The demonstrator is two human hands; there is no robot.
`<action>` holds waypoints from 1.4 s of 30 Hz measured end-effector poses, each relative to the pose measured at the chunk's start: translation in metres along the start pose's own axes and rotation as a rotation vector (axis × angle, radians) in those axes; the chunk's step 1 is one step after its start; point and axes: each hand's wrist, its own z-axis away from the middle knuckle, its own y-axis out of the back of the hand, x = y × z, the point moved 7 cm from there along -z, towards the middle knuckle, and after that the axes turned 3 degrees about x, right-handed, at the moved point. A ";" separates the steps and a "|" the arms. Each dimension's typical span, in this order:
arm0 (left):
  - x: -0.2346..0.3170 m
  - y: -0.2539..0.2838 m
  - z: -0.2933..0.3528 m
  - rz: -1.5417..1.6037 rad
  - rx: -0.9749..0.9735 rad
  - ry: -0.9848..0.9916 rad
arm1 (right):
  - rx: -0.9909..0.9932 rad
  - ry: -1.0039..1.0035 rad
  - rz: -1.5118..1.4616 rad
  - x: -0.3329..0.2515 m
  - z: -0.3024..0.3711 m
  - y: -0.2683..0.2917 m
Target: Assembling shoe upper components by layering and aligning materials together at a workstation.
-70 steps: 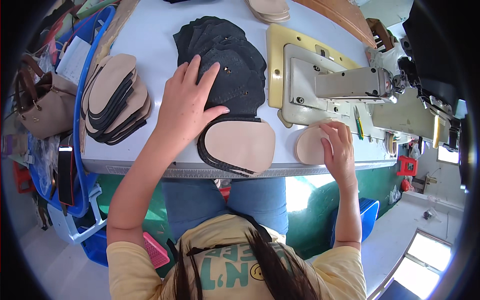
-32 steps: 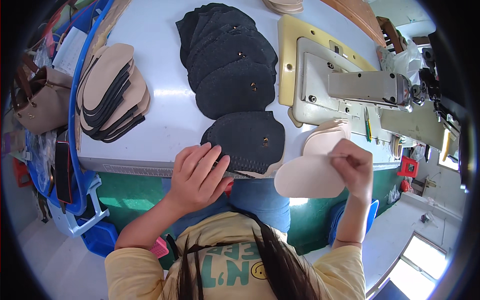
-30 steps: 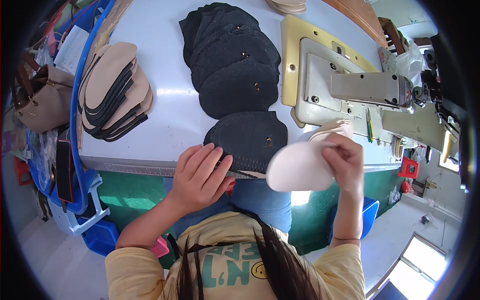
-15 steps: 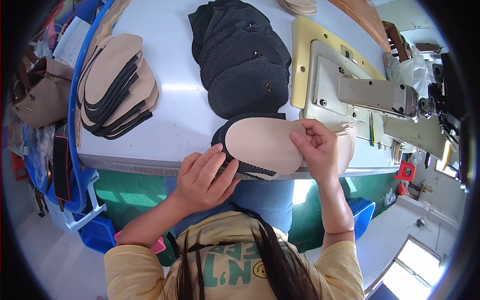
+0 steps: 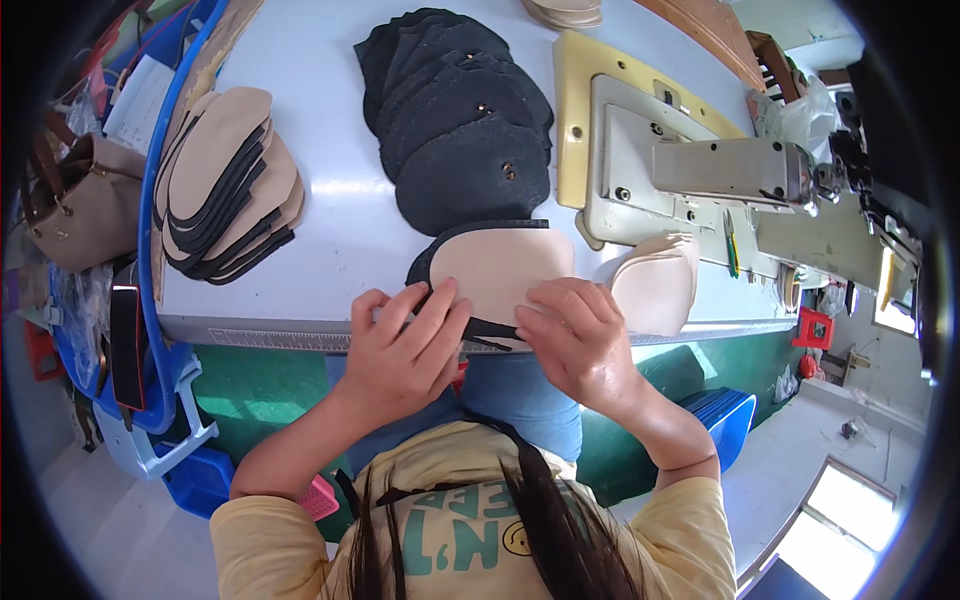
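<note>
At the near table edge lies a beige insole-shaped piece [image 5: 502,260] on top of a black shoe-upper piece [image 5: 421,265], whose dark rim shows along the far, left and near sides. My left hand [image 5: 402,345] grips their left near edge, fingertips lying on the beige surface and thumb hidden. At the near right edge, my right hand [image 5: 580,340] pinches the layers with bent fingers. Just beyond is an overlapping pile of black upper pieces [image 5: 470,150] with small metal studs. To the right of my right hand sits a small stack of beige pieces [image 5: 660,282].
A fanned stack of beige and black insoles [image 5: 225,165] is at the left. A sewing machine [image 5: 720,175] with a yellow bed frame takes up the right, with green-handled snips [image 5: 732,248] beside it. A ruler strip [image 5: 270,337] runs along the front edge. A handbag [image 5: 90,200] stands far left.
My right hand has moved from the beige piece's far right end to its near edge, close to my left hand. The right-hand beige stack is now uncovered. The view has shifted slightly.
</note>
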 end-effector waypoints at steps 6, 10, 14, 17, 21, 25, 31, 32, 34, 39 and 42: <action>-0.022 0.008 -0.056 0.099 0.082 0.099 | 0.149 -0.272 0.089 0.064 0.030 0.065; -0.058 -0.004 -0.088 -0.118 0.076 0.266 | 0.027 -0.440 0.241 0.100 0.049 0.086; -0.075 -0.015 -0.095 -0.102 -0.050 0.348 | -0.047 -0.410 0.156 0.121 0.057 0.085; -0.081 -0.017 -0.095 -0.041 -0.086 0.382 | -0.119 -0.433 0.097 0.129 0.051 0.081; -0.084 -0.008 -0.099 0.034 0.041 0.342 | -0.216 -0.513 -0.015 0.137 0.048 0.079; -0.098 0.005 -0.091 0.757 0.224 0.593 | -0.232 -0.488 -0.010 0.138 0.045 0.080; -0.047 -0.001 -0.082 0.927 -0.113 0.506 | -0.245 -0.477 -0.032 0.139 0.043 0.078; -0.045 -0.012 -0.071 0.693 -0.176 0.468 | -0.252 -0.491 -0.037 0.139 0.042 0.077; -0.043 -0.029 -0.056 0.458 -0.239 0.428 | -0.259 -0.506 -0.045 0.139 0.041 0.077; -0.004 -0.017 -0.061 0.095 -0.179 0.010 | -0.294 -0.512 -0.061 0.143 0.039 0.076; -0.003 -0.030 -0.056 0.034 -0.273 -0.008 | -0.383 -0.551 -0.059 0.147 0.039 0.075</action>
